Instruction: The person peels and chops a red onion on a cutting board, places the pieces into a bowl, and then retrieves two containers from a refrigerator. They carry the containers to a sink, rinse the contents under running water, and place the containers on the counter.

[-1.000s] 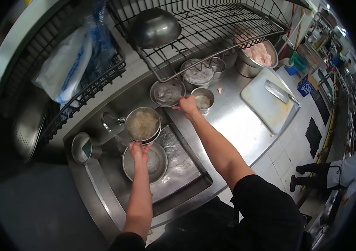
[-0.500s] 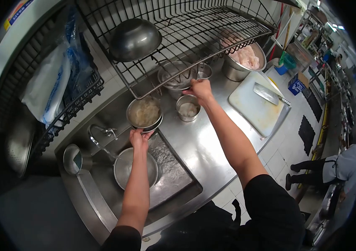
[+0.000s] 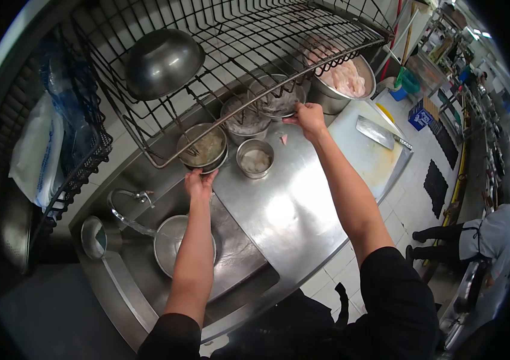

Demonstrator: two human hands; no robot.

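Note:
My left hand (image 3: 200, 180) is closed on the near rim of a round metal bowl (image 3: 222, 157) holding cloudy, brownish contents, beside the sink's back corner. My right hand (image 3: 309, 120) pinches the near edge of another metal bowl (image 3: 299, 99) under the wire rack; its contents look greyish and wet. Between them stands a third metal bowl (image 3: 248, 137) with similar contents. In front is a small metal pot (image 3: 256, 172) with something pale inside. A small pink scrap (image 3: 284, 139) lies on the counter nearby. Rack wires partly hide the bowls.
Water runs from the faucet (image 3: 124, 201) towards a metal bowl (image 3: 168, 243) in the sink. A cleaver (image 3: 375, 132) rests on a white cutting board (image 3: 366, 159). Raw, pale meat (image 3: 345, 78) fills a large pot. Overhead hangs a wire rack (image 3: 255, 36). A person (image 3: 486, 237) stands at right.
My right hand has moved right with its bowl, which now stands apart from the bowl beside it. My left hand has shifted its bowl back from the sink. The pink scrap has come into view.

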